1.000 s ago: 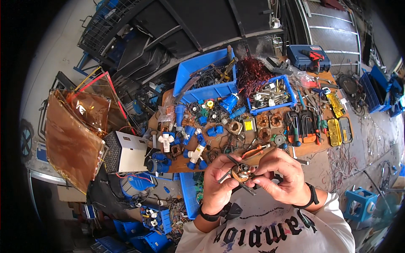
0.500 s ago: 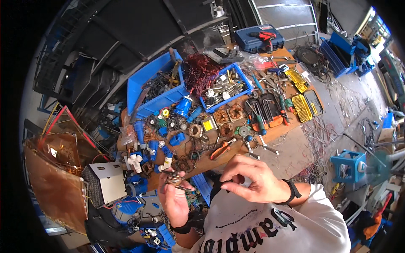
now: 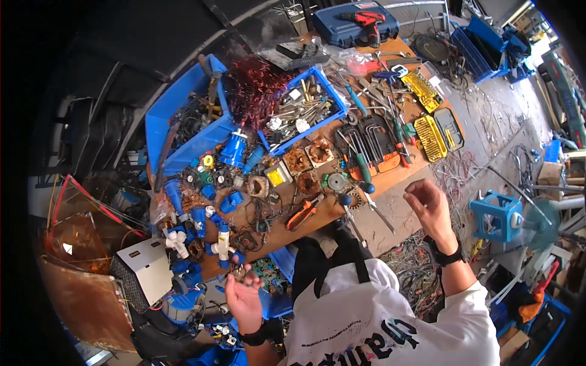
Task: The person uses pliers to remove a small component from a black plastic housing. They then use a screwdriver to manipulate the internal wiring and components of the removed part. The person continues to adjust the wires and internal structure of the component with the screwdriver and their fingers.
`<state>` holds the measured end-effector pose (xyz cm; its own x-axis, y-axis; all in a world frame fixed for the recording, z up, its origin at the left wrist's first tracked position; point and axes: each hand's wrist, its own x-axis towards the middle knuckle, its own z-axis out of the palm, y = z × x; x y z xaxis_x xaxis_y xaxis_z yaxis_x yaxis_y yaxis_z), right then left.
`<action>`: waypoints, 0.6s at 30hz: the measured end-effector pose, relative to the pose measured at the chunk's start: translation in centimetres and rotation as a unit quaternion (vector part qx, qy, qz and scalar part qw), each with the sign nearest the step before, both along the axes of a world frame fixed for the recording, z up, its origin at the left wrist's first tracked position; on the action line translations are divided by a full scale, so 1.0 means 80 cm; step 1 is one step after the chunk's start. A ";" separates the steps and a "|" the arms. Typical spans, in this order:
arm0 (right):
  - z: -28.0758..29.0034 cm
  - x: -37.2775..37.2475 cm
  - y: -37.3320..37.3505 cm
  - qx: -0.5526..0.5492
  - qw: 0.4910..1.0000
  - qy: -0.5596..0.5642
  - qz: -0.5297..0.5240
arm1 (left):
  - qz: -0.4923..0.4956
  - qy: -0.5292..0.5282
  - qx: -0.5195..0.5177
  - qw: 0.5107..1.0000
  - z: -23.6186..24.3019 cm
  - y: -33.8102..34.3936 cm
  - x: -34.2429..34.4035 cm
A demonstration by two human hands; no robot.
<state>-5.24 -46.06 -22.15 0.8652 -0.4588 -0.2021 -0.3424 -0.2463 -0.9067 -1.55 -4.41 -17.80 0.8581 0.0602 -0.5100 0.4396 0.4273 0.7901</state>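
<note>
My left hand (image 3: 245, 300) is closed on a small, roundish metal part (image 3: 238, 271), held between thumb and fingers just off the bench's front edge. Its exact kind is too small to make out. Out to the right of the bench, my right hand (image 3: 431, 210) hovers above the floor, fingers loosely curled and apart, with nothing visible in it. Orange-handled pliers (image 3: 305, 212) lie at the bench's front edge, between my two hands. White-and-blue plug-like fittings (image 3: 222, 243) stand close to my left hand.
The wooden bench (image 3: 278, 235) carries a large blue bin (image 3: 160, 131) of cables, a smaller blue bin (image 3: 332, 100) of metal parts, hex keys (image 3: 375, 137), a yellow bit set (image 3: 431, 139) and a red drill (image 3: 368, 23) on a case. A blue stool (image 3: 495, 216) stands right.
My right hand has moved right, away from my left hand and out past the bench. My left hand is lower and still holds the metal part. The view has shifted.
</note>
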 end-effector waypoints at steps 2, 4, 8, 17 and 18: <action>-0.041 -0.007 -0.007 0.018 1.000 0.024 -0.002 | -0.010 0.029 0.017 0.999 -0.020 0.004 0.004; -0.065 -0.011 -0.009 0.012 0.997 0.078 0.012 | -0.031 0.046 0.037 0.998 -0.036 0.006 0.003; -0.120 -0.017 -0.009 0.041 0.993 0.110 0.006 | -0.075 0.071 0.029 0.994 -0.072 -0.003 0.015; -0.218 -0.034 -0.001 0.307 0.927 0.143 -0.158 | -0.204 0.109 -0.007 0.973 -0.145 -0.037 0.038; -0.226 -0.041 -0.002 0.323 0.918 0.160 -0.166 | -0.198 0.124 0.001 0.972 -0.152 -0.040 0.036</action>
<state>-8.51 -46.19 -40.25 0.5484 -0.3806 -0.7446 -0.5766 0.4728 -0.6663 1.36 -7.65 -29.95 0.6649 -0.2485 -0.7043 0.7463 0.1842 0.6396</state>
